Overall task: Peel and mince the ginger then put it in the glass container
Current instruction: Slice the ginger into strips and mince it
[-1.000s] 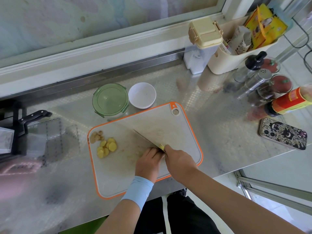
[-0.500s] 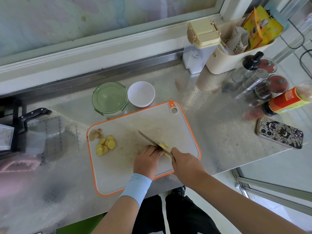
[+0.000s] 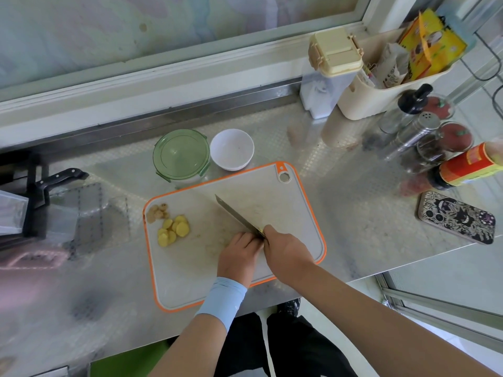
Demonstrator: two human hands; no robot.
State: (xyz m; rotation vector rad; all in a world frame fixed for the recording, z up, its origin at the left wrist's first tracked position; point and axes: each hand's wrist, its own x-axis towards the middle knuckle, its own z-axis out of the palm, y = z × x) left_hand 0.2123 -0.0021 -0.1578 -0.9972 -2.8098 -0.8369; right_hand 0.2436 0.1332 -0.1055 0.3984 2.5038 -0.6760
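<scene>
Orange-rimmed board (image 3: pixel 299 213) is lying on the steel desk (image 3: pixel 353 213), centre of the frame. On it the right hand (image 3: pixel 288 251) is gripping the knife (image 3: pixel 236 216) by the handle. The blade is running up-left across the board, on it or just above it, can't tell which. Just left of the blade's heel the left hand (image 3: pixel 239 254) is sitting with fingers curled under and knuckles close against the blade. Whatever is under them is hidden, so can't tell if it's holding anything.

Yellow ginger slices (image 3: pixel 175 229) are sitting in a loose pile at the board's left side, well apart from both hands. Brownish peel (image 3: pixel 156 212) is lying just above-left of them. Behind the board's upper-left edge the glass container (image 3: pixel 181 156) is standing on the desk with its green lid on. A white bowl (image 3: pixel 232 149) is sitting just right of it. At the right of the frame a phone (image 3: pixel 457 221) is lying case side up, with bottles (image 3: pixel 468 167) standing above it.
</scene>
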